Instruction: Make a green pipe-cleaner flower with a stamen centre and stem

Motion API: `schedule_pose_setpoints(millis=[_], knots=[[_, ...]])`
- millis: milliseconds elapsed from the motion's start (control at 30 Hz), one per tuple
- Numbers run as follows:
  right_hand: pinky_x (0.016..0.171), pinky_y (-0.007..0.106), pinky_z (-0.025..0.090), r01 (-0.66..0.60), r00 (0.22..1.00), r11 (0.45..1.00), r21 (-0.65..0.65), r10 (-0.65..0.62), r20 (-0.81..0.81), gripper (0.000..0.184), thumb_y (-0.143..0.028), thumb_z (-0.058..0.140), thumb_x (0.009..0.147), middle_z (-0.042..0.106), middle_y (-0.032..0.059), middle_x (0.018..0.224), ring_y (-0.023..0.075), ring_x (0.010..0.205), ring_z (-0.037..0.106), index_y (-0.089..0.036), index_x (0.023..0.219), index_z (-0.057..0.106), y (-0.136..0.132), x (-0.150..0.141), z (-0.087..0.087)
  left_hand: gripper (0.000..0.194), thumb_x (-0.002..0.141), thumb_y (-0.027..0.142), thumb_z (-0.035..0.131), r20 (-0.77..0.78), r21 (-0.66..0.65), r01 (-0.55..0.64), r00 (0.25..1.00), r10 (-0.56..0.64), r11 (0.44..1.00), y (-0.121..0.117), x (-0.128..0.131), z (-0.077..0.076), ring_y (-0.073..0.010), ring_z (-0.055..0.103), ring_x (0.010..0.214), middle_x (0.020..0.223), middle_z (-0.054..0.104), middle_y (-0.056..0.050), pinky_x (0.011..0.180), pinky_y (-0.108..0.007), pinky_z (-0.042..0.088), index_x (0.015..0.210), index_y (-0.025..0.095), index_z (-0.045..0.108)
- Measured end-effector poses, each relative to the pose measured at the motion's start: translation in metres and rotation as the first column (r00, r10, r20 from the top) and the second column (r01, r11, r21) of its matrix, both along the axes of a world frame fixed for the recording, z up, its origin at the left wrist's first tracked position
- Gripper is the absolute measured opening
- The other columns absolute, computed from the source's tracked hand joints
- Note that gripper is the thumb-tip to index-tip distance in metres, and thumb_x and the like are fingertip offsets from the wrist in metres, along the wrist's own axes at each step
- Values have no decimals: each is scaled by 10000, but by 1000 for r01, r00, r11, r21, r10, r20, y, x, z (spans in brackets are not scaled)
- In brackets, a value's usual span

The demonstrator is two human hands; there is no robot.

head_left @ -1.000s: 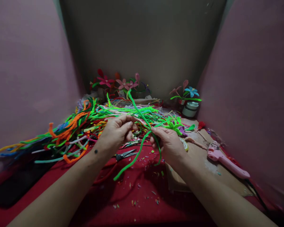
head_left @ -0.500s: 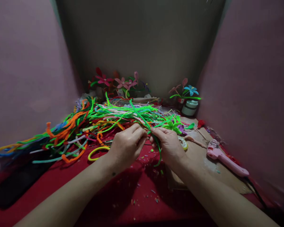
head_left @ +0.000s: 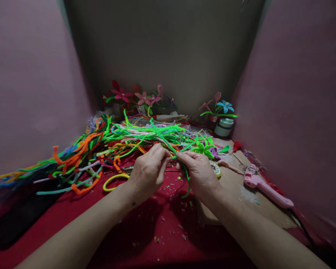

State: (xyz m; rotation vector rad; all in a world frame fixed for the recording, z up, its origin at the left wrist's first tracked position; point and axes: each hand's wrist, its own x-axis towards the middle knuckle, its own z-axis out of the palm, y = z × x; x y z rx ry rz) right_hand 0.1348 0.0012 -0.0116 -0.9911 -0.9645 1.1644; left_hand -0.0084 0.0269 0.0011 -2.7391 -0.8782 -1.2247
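My right hand (head_left: 197, 170) pinches a green pipe cleaner (head_left: 187, 179), whose tail hangs below the fingers and curls at its end. Another green length runs up and left from the pinch, over the pile. Just to the left, my left hand (head_left: 150, 167) is closed, its thumb and fingertips on the bright green end that sticks out of the right-hand pinch. A small gap shows between the two hands. Behind them lies a heap of pipe cleaners (head_left: 145, 132) in green, orange, pink and other colours. A bright green pipe-cleaner flower (head_left: 203, 148) rests just beyond my right hand.
A pink hot glue gun (head_left: 268, 192) lies on cardboard (head_left: 235, 209) at right. Yellow-handled scissors (head_left: 108, 185) sit left of my hands, near a dark flat object (head_left: 19, 220). Pipe-cleaner flowers (head_left: 142, 98) and a lidded jar (head_left: 224, 127) stand behind. Scraps dot the red cloth (head_left: 145, 239).
My left hand has shifted slightly left, away from the right fingers, so the bright green end shows between them. My right hand keeps its pinch nearly in place.
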Motion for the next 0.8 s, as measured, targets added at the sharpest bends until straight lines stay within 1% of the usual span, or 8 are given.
schedule_pose_setpoints(millis=[233, 400, 500, 567, 633, 667, 733, 800], knots=[[360, 205, 219, 14, 1000, 1000, 5, -14, 26, 260, -311, 611, 710, 479, -45, 423, 55, 356, 360, -158, 514, 537, 0, 0, 0, 103, 847, 146, 413, -103, 12, 44, 994, -42, 999, 0, 0, 0, -127, 510, 653, 735, 538, -29, 597, -245, 406, 789, 171, 494], [357, 203, 229, 54, 999, 999, 6, -54, 4, 252, -303, 620, 698, 483, -49, 430, 52, 353, 369, -164, 515, 516, 4, 6, 0, 106, 844, 162, 406, -102, -172, 130, 984, -149, 976, -5, 2, 5, -120, 469, 622, 720, 528, -22, 564, -238, 375, 770, 173, 481], [347, 198, 234, 74, 997, 997, -13, -74, -18, 250, -300, 628, 687, 490, -51, 435, 51, 343, 378, -165, 520, 501, 8, 12, 2, 135, 848, 198, 412, -6, -392, 280, 952, -307, 876, -11, -5, 21, -111, 435, 604, 688, 496, -3, 560, -230, 360, 731, 176, 475], [345, 187, 239, 86, 996, 996, -23, -87, -26, 242, -296, 633, 683, 498, -48, 444, 50, 346, 388, -160, 532, 501, 9, 15, 3, 232, 858, 271, 418, 48, -592, 325, 928, -370, 738, -13, -13, 33, -103, 384, 545, 605, 429, 20, 518, -231, 328, 645, 183, 442], [345, 175, 246, 89, 995, 996, -29, -90, -39, 234, -295, 637, 683, 506, -45, 455, 49, 354, 400, -157, 547, 504, 9, 16, 4, 342, 855, 317, 431, 11, -749, 346, 859, -512, 565, -13, -21, 42, -101, 364, 512, 534, 386, 25, 506, -243, 306, 542, 180, 414], [346, 172, 251, 85, 995, 996, -33, -86, -46, 230, -296, 638, 683, 509, -44, 459, 49, 357, 404, -156, 556, 506, 9, 16, 4, 380, 816, 328, 505, 3, -770, 338, 850, -527, 541, -12, -23, 45, -93, 335, 488, 500, 349, 36, 488, -244, 281, 492, 178, 375], [353, 169, 264, 60, 997, 997, -38, -62, -52, 218, -297, 635, 690, 515, -42, 471, 50, 365, 412, -154, 577, 515, 7, 15, 6, 385, 775, 297, 563, 39, -753, 309, 902, -429, 581, -10, -25, 45, -82, 310, 485, 501, 328, 46, 477, -238, 255, 473, 172, 362], [361, 169, 273, 25, 998, 999, -39, -28, -59, 212, -299, 626, 701, 519, -39, 482, 50, 372, 418, -152, 590, 519, 5, 14, 8, 269, 758, 250, 580, 108, -753, 303, 933, -344, 584, -9, -20, 41, -78, 328, 504, 540, 371, 50, 485, -225, 265, 546, 172, 434]])
